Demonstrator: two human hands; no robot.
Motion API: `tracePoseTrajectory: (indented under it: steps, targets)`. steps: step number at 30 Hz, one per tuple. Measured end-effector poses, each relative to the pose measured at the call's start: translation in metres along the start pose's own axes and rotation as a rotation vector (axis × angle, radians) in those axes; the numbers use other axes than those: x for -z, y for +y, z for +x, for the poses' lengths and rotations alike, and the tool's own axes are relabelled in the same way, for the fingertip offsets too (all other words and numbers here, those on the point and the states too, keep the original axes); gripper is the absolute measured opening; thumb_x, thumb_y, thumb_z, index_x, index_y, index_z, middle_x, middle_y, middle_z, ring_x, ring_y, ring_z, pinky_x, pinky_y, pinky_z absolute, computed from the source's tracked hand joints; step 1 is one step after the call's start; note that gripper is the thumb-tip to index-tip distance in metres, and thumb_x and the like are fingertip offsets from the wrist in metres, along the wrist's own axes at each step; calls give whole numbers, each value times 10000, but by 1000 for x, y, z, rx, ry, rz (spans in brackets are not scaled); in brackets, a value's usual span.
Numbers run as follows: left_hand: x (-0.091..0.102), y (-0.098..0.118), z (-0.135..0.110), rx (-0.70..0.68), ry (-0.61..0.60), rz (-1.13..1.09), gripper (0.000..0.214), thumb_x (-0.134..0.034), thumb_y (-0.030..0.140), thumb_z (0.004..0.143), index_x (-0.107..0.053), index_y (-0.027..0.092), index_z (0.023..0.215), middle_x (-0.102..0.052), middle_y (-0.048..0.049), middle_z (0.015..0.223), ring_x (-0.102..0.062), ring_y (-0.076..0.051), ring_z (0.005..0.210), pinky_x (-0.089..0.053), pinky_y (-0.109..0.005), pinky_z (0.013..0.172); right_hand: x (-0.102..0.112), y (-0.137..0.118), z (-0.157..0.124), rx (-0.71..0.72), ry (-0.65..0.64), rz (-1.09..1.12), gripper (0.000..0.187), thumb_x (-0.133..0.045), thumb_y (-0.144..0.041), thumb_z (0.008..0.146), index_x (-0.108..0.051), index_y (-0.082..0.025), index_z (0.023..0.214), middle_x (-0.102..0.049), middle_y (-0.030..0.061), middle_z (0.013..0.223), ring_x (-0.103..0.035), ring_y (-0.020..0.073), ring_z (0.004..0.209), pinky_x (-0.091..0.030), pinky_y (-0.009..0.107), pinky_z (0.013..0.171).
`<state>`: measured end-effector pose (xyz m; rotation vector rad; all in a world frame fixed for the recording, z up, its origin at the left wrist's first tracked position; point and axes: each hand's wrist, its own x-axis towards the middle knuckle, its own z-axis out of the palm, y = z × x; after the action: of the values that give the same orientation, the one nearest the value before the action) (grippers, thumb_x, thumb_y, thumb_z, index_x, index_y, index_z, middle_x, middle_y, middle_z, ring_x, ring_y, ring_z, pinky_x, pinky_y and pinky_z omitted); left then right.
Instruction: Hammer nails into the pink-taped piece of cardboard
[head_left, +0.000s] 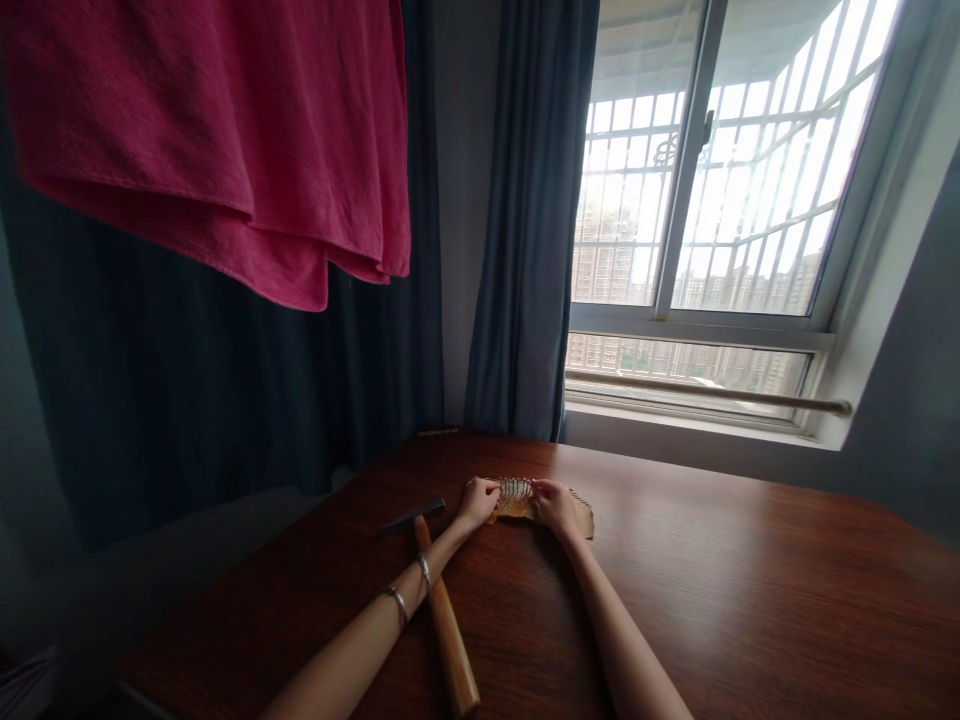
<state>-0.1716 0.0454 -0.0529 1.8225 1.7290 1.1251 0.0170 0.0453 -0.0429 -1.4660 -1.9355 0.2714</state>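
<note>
A strip of thin, shiny metal pieces like a row of nails lies over a tan, ragged-edged piece that looks like cardboard, on the table. At the strip's left end, my left hand is closed in a pinch. Across from it, my right hand pinches the strip's right end. A hammer with a wooden handle lies under my left forearm, its dark metal head pointing away from me. Fine detail between my fingers is too small to make out.
The brown wooden table spreads out on both sides of my arms. A pink towel hangs at the upper left, before a dark blue curtain. At the right is a barred window with a rail low across it.
</note>
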Motion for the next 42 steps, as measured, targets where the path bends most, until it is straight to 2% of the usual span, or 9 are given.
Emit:
tracePoseTrajectory:
  steps: [4,11,18,28,34,39,42]
  targets:
    - [0,0,0,-9,16,-6,313,-433,235,754,-712,95,746,-651,-53,582,-600,-152,559,-440,-223,555,-1,4,3,-3,15,61,247,-453,-283,830,-687,-288,912,-722,-31,905,-640,113,794,-423,169,694]
    - [2,4,-1,14,-10,3,302,-437,232,761,-707,97,754,-647,-45,581,-602,-142,555,-437,-218,556,-2,2,2,-40,30,43,242,-457,-346,837,-685,-302,906,-718,-9,906,-640,147,788,-413,209,653]
    - [4,9,-1,39,-32,-22,256,-486,226,748,-703,90,756,-662,-50,613,-596,-145,543,-408,-210,517,8,-8,-3,-21,7,-7,220,-469,-321,838,-686,-300,861,-698,-5,926,-613,152,806,-394,218,702]
    - [5,9,-2,-16,-16,31,245,-503,232,762,-705,94,777,-651,-41,592,-595,-146,541,-406,-214,543,17,-18,-9,-18,0,-43,232,-456,-312,837,-688,-304,844,-693,11,896,-592,176,820,-376,237,696]
    - [8,13,-4,9,7,13,220,-543,241,756,-710,99,783,-678,-59,720,-586,-117,499,-421,-206,521,13,-14,-7,-16,12,10,227,-426,-308,849,-650,-270,837,-693,4,875,-594,154,788,-373,222,680]
    - [7,11,-5,33,-4,-8,268,-516,297,795,-700,105,763,-619,-27,552,-565,-119,446,-394,-191,441,10,-11,-7,-45,25,109,230,-372,-337,865,-591,-273,898,-689,-16,833,-596,137,724,-380,216,648]
    - [7,14,-5,87,16,-110,287,-506,314,811,-682,92,858,-638,-41,609,-555,-106,426,-370,-174,386,11,-12,-6,-74,21,175,223,-370,-323,852,-577,-254,896,-679,-7,799,-599,138,713,-397,221,660]
